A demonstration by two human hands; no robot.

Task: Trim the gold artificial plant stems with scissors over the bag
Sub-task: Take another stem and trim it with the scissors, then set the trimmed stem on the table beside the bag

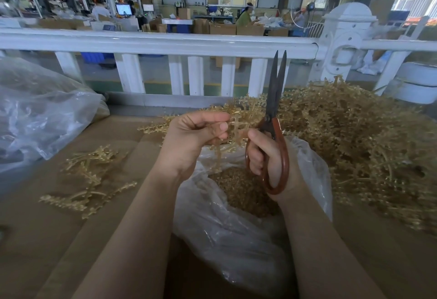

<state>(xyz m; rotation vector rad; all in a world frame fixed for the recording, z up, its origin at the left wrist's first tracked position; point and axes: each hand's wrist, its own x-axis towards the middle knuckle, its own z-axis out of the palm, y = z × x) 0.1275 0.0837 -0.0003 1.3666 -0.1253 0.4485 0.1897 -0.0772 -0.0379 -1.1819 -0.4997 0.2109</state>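
A: Holding steady over the bag (236, 239), as far as I can see. The left hand (189, 138) has its fingers (218, 128) curled round a gold stem (236, 131), pinching it just above the open mouth of the clear plastic, with the stalk end hanging down towards the cuttings already inside.

B: And the scissors (275, 119)?

A: In the right hand (267, 157), fingers threaded through the red-brown loops and wrapped tight on them. The blades point straight up, nearly closed, and are not on the stem yet.

B: So what could go wrong?

A: Mostly the left fingers. They sit right beside the pivot, and the stem's side sprigs hide where the stalk runs. If the blades come down without a clear line, I'd guess they could nip a fingertip or cut in the wrong place.

B: Anything else?

A: The offcut. The bag's rim sags on the near side, so a piece snipped too far out may bounce onto the brown surface (47, 227) and not drop in. The big heap of untrimmed stems (354, 138) on the right lies against the bag too, and a sprig could snag on it and drag the plastic. The trimmed pieces (89, 180) on the left lie well apart from all this.
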